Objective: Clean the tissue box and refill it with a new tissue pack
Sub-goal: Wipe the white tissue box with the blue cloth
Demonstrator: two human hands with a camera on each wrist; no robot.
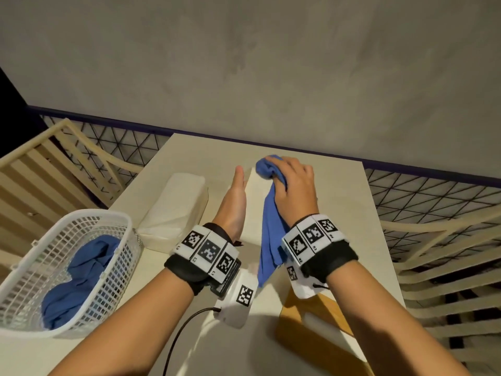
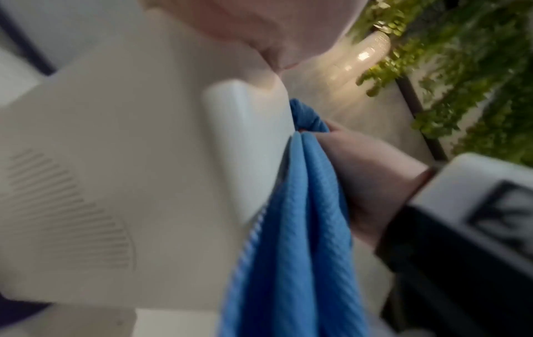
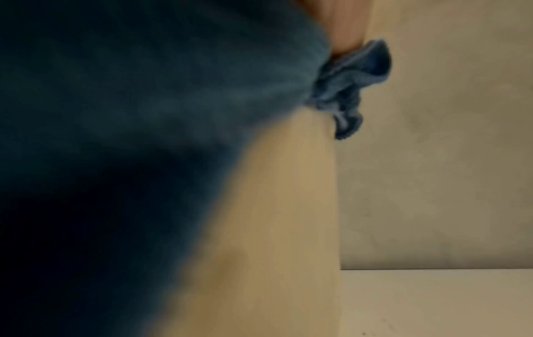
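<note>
From the head view, wiping is underway: the right hand (image 1: 294,185) bunches the blue cloth (image 1: 271,226) on the white tissue box (image 1: 253,185), mid-table, while the flat left hand (image 1: 234,202) braces its side. The left wrist view shows cloth against box. The right wrist view is dark. Next, likely the tissue pack (image 1: 173,210).

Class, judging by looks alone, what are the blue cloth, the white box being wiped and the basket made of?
Blue cloth: soft woven fabric, perhaps microfibre; ribbed, drapes limply. White box: probably smooth matte plastic; rounded corner, no grain. Basket: white moulded plastic; regular lattice holes.
</note>
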